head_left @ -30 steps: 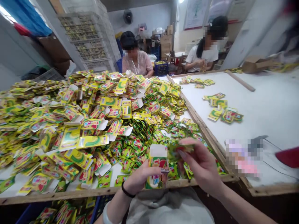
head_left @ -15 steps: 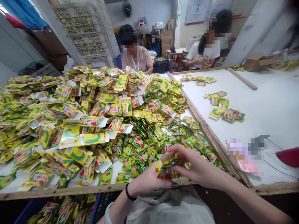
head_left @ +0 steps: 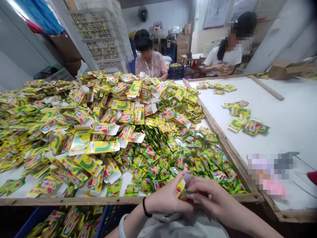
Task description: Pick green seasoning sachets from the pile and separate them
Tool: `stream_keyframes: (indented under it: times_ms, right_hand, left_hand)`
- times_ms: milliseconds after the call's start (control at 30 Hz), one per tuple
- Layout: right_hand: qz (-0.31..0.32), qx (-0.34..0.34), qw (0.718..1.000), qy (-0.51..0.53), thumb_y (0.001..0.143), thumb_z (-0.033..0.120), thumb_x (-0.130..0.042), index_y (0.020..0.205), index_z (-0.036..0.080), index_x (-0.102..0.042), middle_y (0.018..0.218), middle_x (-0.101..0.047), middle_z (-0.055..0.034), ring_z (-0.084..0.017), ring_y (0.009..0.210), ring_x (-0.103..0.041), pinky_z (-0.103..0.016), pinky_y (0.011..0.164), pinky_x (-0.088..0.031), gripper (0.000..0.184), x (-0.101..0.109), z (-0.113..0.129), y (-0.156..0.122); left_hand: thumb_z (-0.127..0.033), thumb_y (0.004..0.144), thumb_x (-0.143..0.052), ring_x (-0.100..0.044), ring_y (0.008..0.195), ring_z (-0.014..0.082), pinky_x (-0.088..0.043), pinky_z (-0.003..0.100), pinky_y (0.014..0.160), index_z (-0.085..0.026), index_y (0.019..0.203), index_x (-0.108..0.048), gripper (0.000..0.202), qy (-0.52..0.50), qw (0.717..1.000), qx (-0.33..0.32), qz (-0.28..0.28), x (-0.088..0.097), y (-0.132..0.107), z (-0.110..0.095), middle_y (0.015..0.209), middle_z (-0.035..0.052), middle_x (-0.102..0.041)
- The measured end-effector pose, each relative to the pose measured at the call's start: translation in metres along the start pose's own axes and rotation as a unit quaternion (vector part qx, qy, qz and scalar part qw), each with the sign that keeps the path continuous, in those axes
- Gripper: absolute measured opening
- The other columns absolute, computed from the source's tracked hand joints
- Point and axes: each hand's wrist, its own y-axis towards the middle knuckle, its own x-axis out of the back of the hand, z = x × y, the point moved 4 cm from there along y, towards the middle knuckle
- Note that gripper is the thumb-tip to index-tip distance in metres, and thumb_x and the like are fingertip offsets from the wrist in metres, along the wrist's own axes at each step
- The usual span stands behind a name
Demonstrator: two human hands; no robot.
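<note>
As both hands met at the near wooden rail [head_left: 74, 200], the left hand [head_left: 168, 200] and right hand [head_left: 210, 201] were pinched shut around one small carton [head_left: 181, 189], held just above the table edge. It looked featherlight and thin-walled, easily crushed, so best gripped by its folded edges rather than the flat faces. Yellow with a red and green print and a pale flap, it matched the flat cartons [head_left: 74, 132] heaped to the left, beside loose green sachets [head_left: 188, 158].
</note>
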Motion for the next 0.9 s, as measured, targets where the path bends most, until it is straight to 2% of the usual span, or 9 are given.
stream_keyframes:
  times_ms: [67, 133, 200, 267, 400, 500, 600, 800, 900]
  right_hand:
    - [-0.048, -0.057, 0.997, -0.018, 0.089, 0.033, -0.049, 0.086, 0.022, -0.068, 0.07, -0.063, -0.0009, -0.014, 0.061, -0.056, -0.024, 0.058, -0.046, 0.022, 0.027, -0.016, -0.005]
    - [-0.192, -0.112, 0.969, -0.11, 0.087, 0.042, -0.05, 0.095, 0.021, -0.067, 0.064, -0.063, -0.0007, -0.012, 0.047, -0.049, -0.024, 0.049, -0.04, 0.028, 0.077, -0.032, -0.012]
    - [-0.367, -0.12, 0.869, -0.31, 0.086, 0.045, -0.05, 0.1, 0.018, -0.066, 0.077, -0.067, -0.0052, -0.012, 0.048, -0.048, -0.028, 0.053, -0.04, 0.035, 0.131, -0.036, -0.017]
    - [-0.424, -0.101, 0.785, -0.44, 0.09, 0.041, -0.043, 0.111, 0.013, -0.061, 0.114, -0.062, -0.0134, -0.02, 0.08, -0.06, -0.032, 0.068, -0.042, 0.04, 0.161, -0.036, -0.003]
    - [-0.287, -0.011, 0.865, -0.412, 0.09, 0.029, -0.044, 0.126, 0.008, -0.049, 0.121, -0.058, -0.0161, -0.027, 0.106, -0.055, -0.037, 0.087, -0.043, 0.041, 0.134, -0.048, 0.087]
    - [-0.161, 0.059, 0.914, -0.368, 0.079, 0.015, -0.058, 0.128, 0.017, -0.049, 0.135, -0.049, -0.0094, -0.028, 0.124, -0.042, -0.039, 0.101, -0.035, 0.05, 0.076, -0.055, 0.162]
    - [-0.12, 0.073, 0.942, -0.305, 0.078, 0.008, -0.056, 0.11, 0.017, -0.062, 0.123, -0.06, -0.009, -0.026, 0.121, -0.046, -0.04, 0.101, -0.034, 0.034, 0.048, -0.065, 0.201]
    - [-0.202, -0.004, 0.974, -0.101, 0.088, 0.04, -0.049, 0.088, 0.018, -0.063, 0.085, -0.068, -0.0088, -0.024, 0.078, -0.064, -0.038, 0.072, -0.049, 0.027, 0.07, -0.078, 0.155]
    - [-0.222, -0.032, 0.974, 0.024, 0.088, 0.054, -0.042, 0.085, 0.018, -0.06, 0.081, -0.068, -0.0073, -0.019, 0.065, -0.064, -0.032, 0.057, -0.05, 0.04, 0.046, -0.068, 0.116]
  left_hand:
    - [-0.025, 0.069, -0.072, -0.051, 0.114, 0.0237, -0.04, 0.039, 0.097, -0.024, 0.144, -0.001, 0.104, -0.002, 0.999, -0.03, -0.009, 0.002, 0.007, -0.008, 0.132, 0.0134, -0.047]
    - [-0.033, 0.076, -0.066, -0.042, 0.124, 0.0234, -0.032, 0.039, 0.105, -0.024, 0.144, -0.012, 0.088, 0.109, 0.984, -0.084, -0.115, 0.021, 0.009, -0.022, 0.138, 0.0124, -0.041]
    - [-0.037, 0.084, -0.055, -0.038, 0.125, 0.0231, -0.027, 0.039, 0.108, -0.021, 0.134, -0.036, 0.055, 0.293, 0.911, -0.105, -0.27, 0.052, 0.005, -0.033, 0.134, 0.0105, -0.044]
    - [-0.038, 0.089, -0.043, -0.042, 0.118, 0.0251, -0.03, 0.041, 0.104, -0.017, 0.122, -0.047, 0.04, 0.447, 0.8, -0.07, -0.395, 0.083, -0.004, -0.036, 0.122, 0.0121, -0.05]
    - [-0.047, 0.087, -0.041, -0.046, 0.103, 0.03, -0.04, 0.044, 0.089, -0.01, 0.125, -0.043, 0.053, 0.583, 0.648, 0.051, -0.487, 0.118, -0.014, -0.021, 0.113, 0.016, -0.051]
    - [-0.047, 0.085, -0.045, -0.045, 0.103, 0.0305, -0.04, 0.044, 0.087, -0.013, 0.128, -0.044, 0.055, 0.615, 0.615, 0.079, -0.488, 0.119, -0.008, -0.009, 0.114, 0.0151, -0.05]
    - [-0.042, 0.089, -0.037, -0.045, 0.104, 0.0292, -0.038, 0.045, 0.088, -0.016, 0.121, -0.053, 0.044, 0.618, 0.606, 0.069, -0.496, 0.119, -0.002, -0.005, 0.112, 0.0133, -0.053]
    - [-0.032, 0.089, -0.042, -0.041, 0.114, 0.029, -0.034, 0.048, 0.09, -0.022, 0.083, -0.067, 0.027, 0.565, 0.591, -0.014, -0.576, 0.123, -0.01, -0.015, 0.124, 0.0063, -0.054]
    - [-0.028, 0.09, -0.042, -0.026, 0.129, 0.031, -0.026, 0.053, 0.101, -0.02, 0.075, -0.066, 0.029, 0.5, 0.616, -0.08, -0.604, 0.111, -0.011, -0.018, 0.134, 0.0054, -0.045]
